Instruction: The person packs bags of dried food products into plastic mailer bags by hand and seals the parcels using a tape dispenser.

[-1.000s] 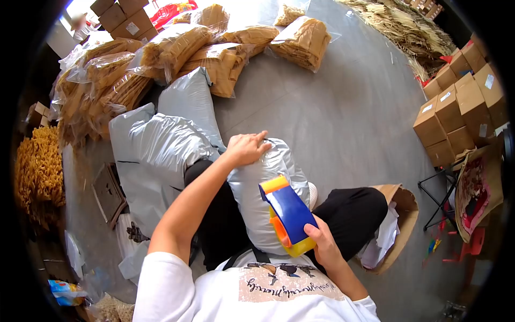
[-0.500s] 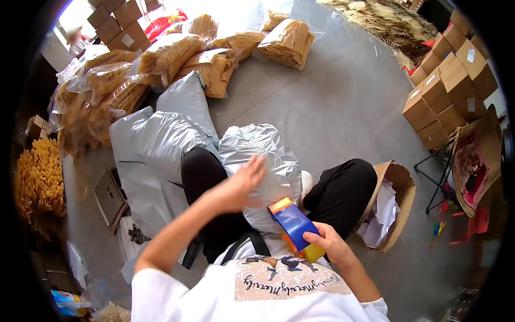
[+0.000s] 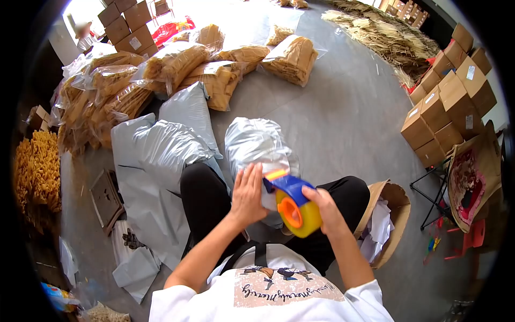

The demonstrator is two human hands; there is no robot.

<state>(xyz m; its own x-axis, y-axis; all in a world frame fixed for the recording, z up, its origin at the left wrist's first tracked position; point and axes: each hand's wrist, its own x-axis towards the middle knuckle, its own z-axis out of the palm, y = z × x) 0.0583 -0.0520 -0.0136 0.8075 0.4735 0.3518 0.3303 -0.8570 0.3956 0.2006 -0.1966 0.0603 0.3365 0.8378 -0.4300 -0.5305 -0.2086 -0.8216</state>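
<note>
A grey plastic parcel [image 3: 256, 140] with a crinkled, shiny surface stands on the floor between my knees. My left hand [image 3: 248, 196] lies against its near side, fingers stretched out and fairly close together. In my right hand [image 3: 323, 206] is a tape dispenser [image 3: 294, 185] with a blue body, an orange hub and a yellow roll. The dispenser's orange-edged front touches or nearly touches the parcel, just right of my left fingertips. Whether tape runs from it onto the parcel is hard to make out.
Larger grey plastic packages [image 3: 161, 145] lie left of my knee. Clear bags of tan material [image 3: 177, 61] are heaped beyond them. An open carton [image 3: 394, 214] with crumpled paper stands by my right knee. Stacked cardboard boxes [image 3: 450, 102] and a folding stool frame [image 3: 432, 196] are at right.
My left hand has come down from above the parcel and now rests on it. The right hand has raised the tape dispenser forward to the parcel, turning its yellow roll into view.
</note>
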